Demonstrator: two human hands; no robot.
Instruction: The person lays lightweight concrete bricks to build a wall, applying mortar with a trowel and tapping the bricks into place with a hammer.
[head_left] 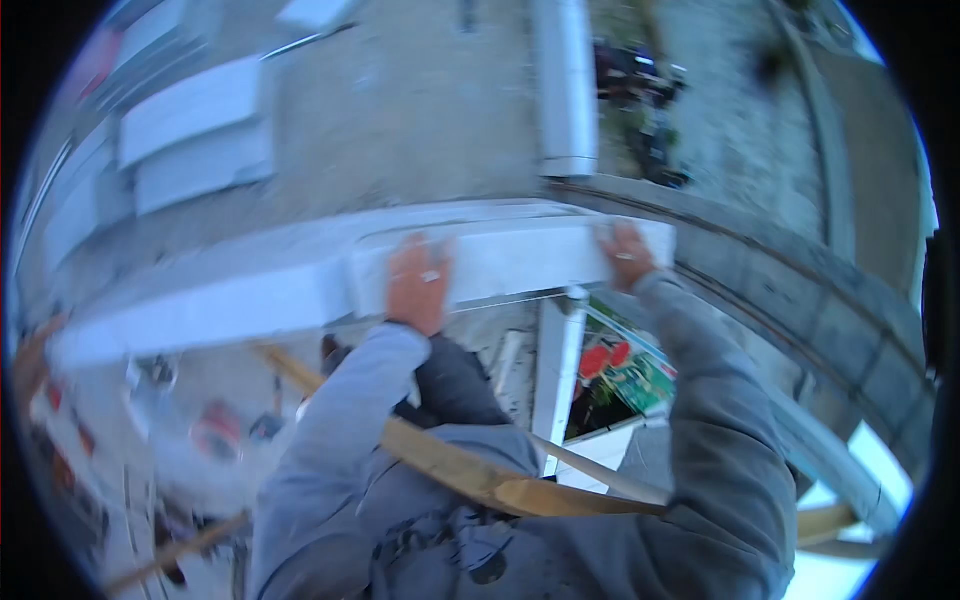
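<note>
A long white block [520,260] lies crosswise in front of me along the edge of a wall. My left hand [420,285] rests palm down near its left end, fingers stretched out over the face. Toward the right end, my right hand [627,255] lies on the same block with its fingers spread. Motion blur softens both hands, and the fingertips are hard to make out. Another white length [210,310] continues the row to the left, touching or nearly touching the block.
White blocks [195,130] lie on the grey surface beyond. A white beam [567,90] runs away from me. A grey ledge [800,290] curves off to the right. Wooden strips [450,465] cross below me, by a red and green printed sheet [630,375]. Blurred clutter lies lower left.
</note>
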